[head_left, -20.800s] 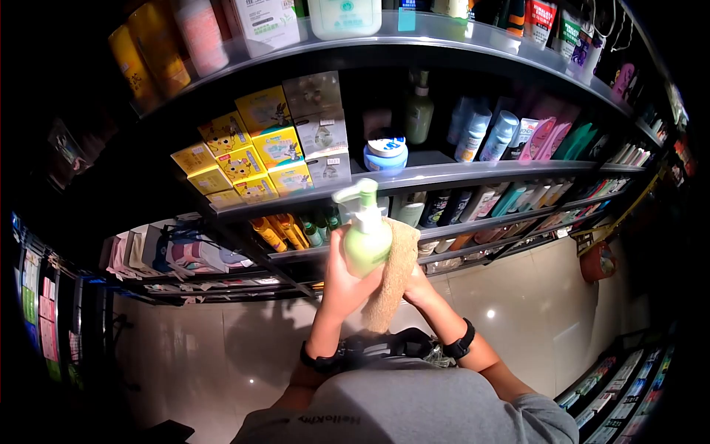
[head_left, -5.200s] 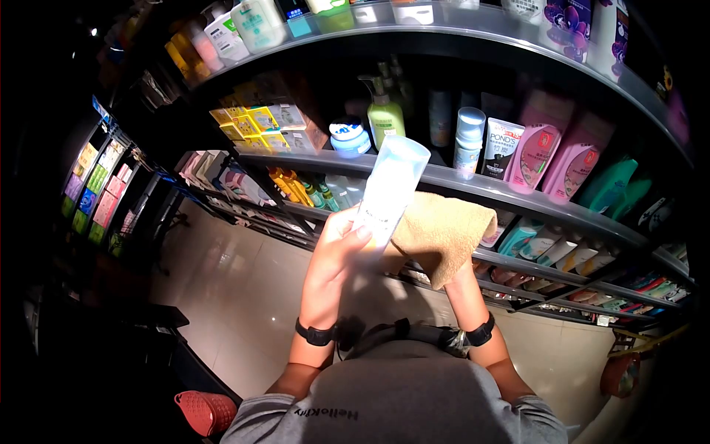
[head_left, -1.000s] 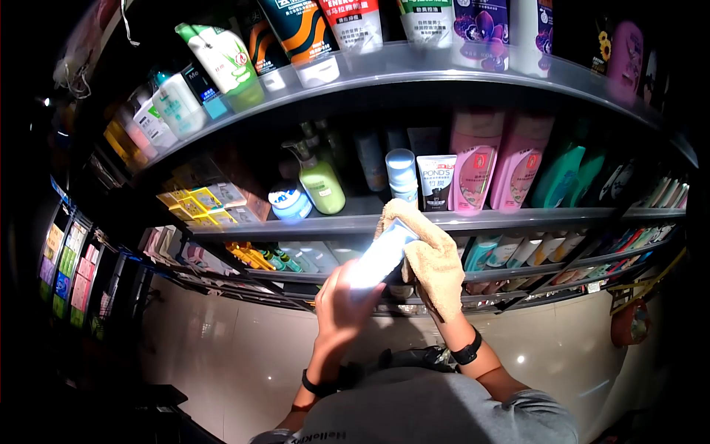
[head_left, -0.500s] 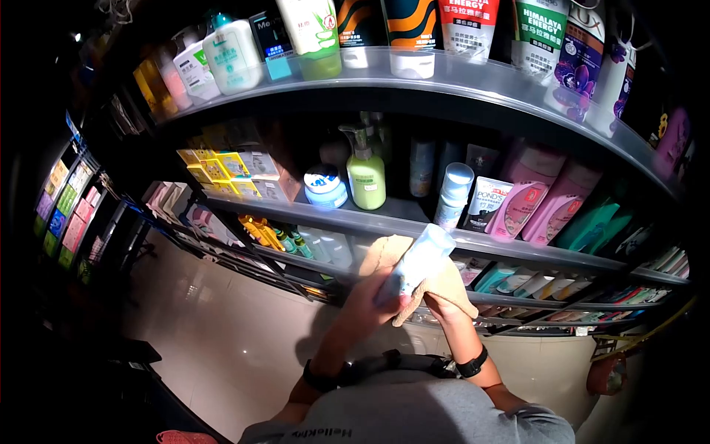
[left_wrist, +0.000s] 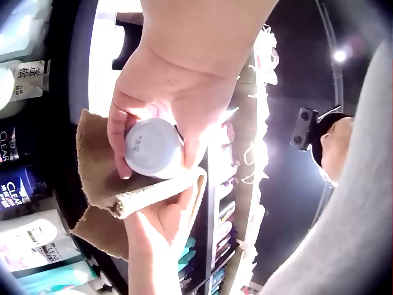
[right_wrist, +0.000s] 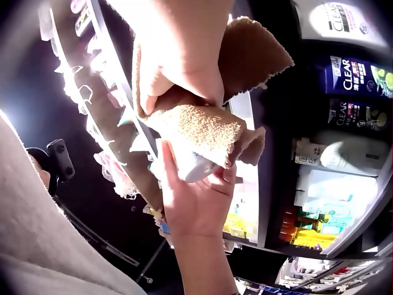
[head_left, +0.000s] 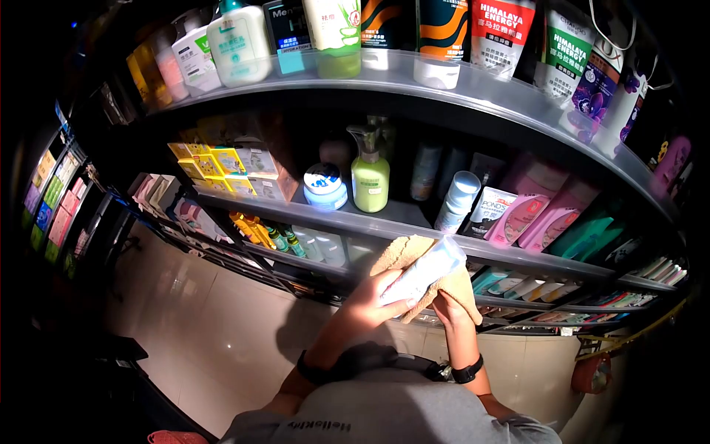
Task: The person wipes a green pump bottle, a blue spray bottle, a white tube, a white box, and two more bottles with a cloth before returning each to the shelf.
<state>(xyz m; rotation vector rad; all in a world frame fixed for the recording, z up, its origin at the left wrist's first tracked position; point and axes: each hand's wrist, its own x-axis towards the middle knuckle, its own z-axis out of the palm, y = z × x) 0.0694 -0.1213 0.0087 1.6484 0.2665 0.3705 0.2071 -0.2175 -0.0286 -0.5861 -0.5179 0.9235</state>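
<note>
At the bottom centre of the head view, a grey shirt (head_left: 370, 407) is showing. Above it, the hands are working close together: the left hand (head_left: 367, 302) is curling its fingers around a pale bottle (head_left: 421, 277), and the right hand (head_left: 450, 309) is gripping a tan cloth (head_left: 392, 255) against this bottle. The bottle is leaning towards the upper right, slightly right of centre. Behind it, on the middle shelf (head_left: 351, 220), a blue jar (head_left: 325, 191) and a green pump bottle (head_left: 370, 185) are standing side by side. Farther away, at the left edge, coloured packages (head_left: 55, 189) are filling another rack.
</note>
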